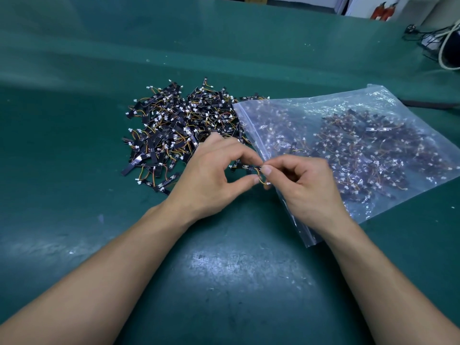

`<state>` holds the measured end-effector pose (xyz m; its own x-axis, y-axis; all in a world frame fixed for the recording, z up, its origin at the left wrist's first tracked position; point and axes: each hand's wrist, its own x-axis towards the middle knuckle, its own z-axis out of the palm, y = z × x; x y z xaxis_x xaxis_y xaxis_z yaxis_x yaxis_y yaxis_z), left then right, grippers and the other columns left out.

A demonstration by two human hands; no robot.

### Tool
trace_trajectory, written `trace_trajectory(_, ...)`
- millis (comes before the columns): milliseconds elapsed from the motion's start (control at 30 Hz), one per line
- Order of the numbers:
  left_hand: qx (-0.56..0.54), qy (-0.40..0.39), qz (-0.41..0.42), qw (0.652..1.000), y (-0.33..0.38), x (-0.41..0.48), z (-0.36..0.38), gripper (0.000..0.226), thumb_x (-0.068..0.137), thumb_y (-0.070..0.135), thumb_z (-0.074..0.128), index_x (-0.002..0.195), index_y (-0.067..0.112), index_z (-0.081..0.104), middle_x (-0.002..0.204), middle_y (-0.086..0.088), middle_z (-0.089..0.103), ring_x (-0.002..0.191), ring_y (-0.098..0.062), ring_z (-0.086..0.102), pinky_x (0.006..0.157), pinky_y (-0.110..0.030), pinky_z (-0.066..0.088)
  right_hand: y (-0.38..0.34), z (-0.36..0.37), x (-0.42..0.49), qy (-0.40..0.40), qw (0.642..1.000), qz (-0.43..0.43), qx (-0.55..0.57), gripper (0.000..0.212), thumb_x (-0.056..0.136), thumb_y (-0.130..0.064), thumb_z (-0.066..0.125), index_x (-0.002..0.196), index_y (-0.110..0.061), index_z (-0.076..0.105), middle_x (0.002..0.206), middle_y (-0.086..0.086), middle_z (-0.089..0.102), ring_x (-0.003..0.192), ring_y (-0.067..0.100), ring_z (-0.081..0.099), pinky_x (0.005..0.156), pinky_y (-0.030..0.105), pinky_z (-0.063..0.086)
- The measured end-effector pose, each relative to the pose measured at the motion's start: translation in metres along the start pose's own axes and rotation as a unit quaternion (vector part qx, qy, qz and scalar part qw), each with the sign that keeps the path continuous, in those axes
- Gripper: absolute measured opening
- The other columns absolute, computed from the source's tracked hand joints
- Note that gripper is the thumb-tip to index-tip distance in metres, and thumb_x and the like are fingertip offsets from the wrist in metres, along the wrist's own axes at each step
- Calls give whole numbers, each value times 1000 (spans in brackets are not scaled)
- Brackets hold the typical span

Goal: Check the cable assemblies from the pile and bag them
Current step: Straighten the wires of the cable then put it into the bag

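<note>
A pile of cable assemblies [174, 125], small black strips with yellow-orange wires and white connectors, lies on the green table mat. To its right lies a clear zip bag [348, 125] holding many more of them. In front of the pile, at the bag's mouth, both hands hold one cable assembly [249, 168]. My left hand [214, 180] pinches its black strip between thumb and fingers. My right hand [306, 185] pinches the wire end with its white connector and rests over the bag's edge.
The green mat [224, 282] spreads across the whole table, worn and scratched near me. Cables and a white hose [443, 48] lie at the far right corner. A dark cord [430, 103] runs behind the bag.
</note>
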<state>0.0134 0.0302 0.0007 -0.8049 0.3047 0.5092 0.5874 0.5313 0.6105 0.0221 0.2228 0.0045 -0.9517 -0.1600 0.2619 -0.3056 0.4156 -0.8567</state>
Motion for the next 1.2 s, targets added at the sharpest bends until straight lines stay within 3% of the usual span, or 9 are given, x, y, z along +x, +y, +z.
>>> trace_trajectory(133,-14,28,-9,999,0,1,-1,12,83,19,83,90,16,75,87,12,68,86,-10,49,78,-22,37,-1,0,0,-10,1000,-13,20,15,91,-30,65,84,-37,75,67,-7,71,63,21,65,63,37,51)
trace_trajectory(267,-31,41,-26,998,5,0,-2,9,85,25,77,85,17,74,83,18,65,84,-6,48,76,-20,37,-1,2,0,-3,999,-45,-7,19,93,-27,64,86,-42,71,69,-15,70,62,3,60,64,21,47)
trace_trajectory(433,-82,48,-88,992,9,-1,0,7,84,28,72,77,26,70,71,26,60,79,-1,46,74,-16,36,-1,3,-1,5,998,-60,-30,15,94,-29,65,90,-42,72,72,-12,71,61,18,63,62,39,52)
trace_trajectory(533,-111,35,-122,986,10,-1,1,8,83,31,69,76,34,67,72,30,60,79,-2,47,75,-17,36,-2,4,-2,6,998,-48,-29,11,92,-29,67,88,-36,74,70,-11,71,57,25,59,57,42,49)
trace_trajectory(633,-117,20,-116,986,10,-1,-1,6,86,28,65,83,31,70,78,24,64,83,-3,49,77,-20,39,-2,4,-2,19,1000,-5,7,11,88,-28,67,81,-30,75,67,-8,71,62,32,62,59,43,51)
trace_trajectory(767,-123,21,-120,985,8,-1,-3,8,86,26,64,85,28,72,80,20,66,84,-7,51,79,-27,43,-3,4,0,28,999,12,22,12,85,-29,66,75,-29,72,62,-9,69,56,18,59,57,32,49)
trace_trajectory(900,-125,25,-124,984,6,-1,-1,11,85,25,67,78,32,69,76,17,66,83,-19,56,79,-37,47,-5,4,-1,20,999,14,40,11,85,-26,66,77,-28,73,64,-8,70,59,20,62,60,33,51)
trace_trajectory(1067,-119,35,-117,985,6,0,-1,14,86,26,68,79,38,68,78,24,66,78,-15,54,75,-31,47,-7,3,-2,14,999,-6,30,13,89,-26,66,79,-32,72,67,-9,71,63,29,62,59,35,49)
trace_trajectory(1200,-119,25,-117,986,6,0,1,12,87,27,68,81,37,68,78,27,65,80,-14,53,74,-26,45,-5,2,-1,17,1000,-19,-5,15,91,-25,65,79,-33,70,66,-11,69,60,27,60,59,39,50)
